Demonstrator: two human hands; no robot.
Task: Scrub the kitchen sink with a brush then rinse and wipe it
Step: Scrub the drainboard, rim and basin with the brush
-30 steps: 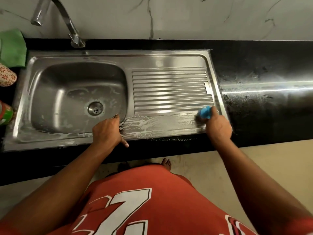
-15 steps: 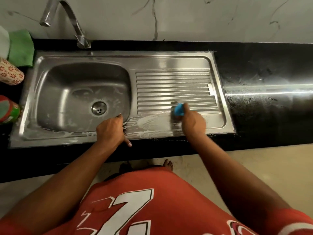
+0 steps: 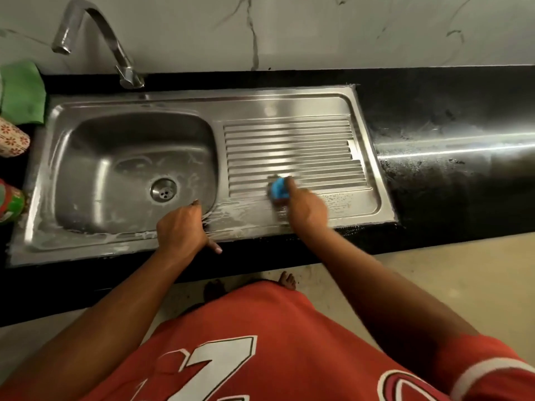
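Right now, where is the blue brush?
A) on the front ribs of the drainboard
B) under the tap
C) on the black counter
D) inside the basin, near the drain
A: the right hand holds the blue brush on the nearest ribs of the drainboard, to the right of the basin.
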